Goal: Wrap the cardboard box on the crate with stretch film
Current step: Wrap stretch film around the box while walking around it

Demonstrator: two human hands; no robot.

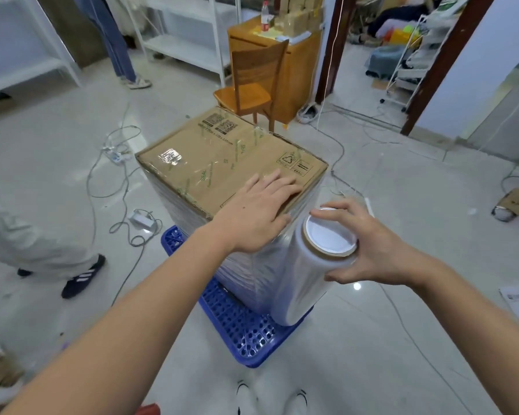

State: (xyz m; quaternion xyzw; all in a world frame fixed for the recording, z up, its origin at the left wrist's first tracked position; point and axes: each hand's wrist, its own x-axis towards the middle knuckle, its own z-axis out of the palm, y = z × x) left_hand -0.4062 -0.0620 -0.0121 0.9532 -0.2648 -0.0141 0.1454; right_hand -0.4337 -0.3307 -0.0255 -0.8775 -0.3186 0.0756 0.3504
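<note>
Cardboard box (pixel 222 166) lies under the flat left hand (pixel 258 211); the right hand (pixel 369 250) grips the film roll (pixel 309 271) beside it.

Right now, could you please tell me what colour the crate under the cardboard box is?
The crate is blue, seen best in the head view.

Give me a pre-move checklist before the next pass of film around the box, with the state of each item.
1. Left hand flat on the cardboard box to steady it: ok.
2. Right hand grips the top of the stretch film roll: ok.
3. Box sides already filmed: ok.
4. Box seated on the blue crate: ok.
5. Walking path free of floor cables: not ok.
6. Film tail attached to the box: cannot tell.
</note>
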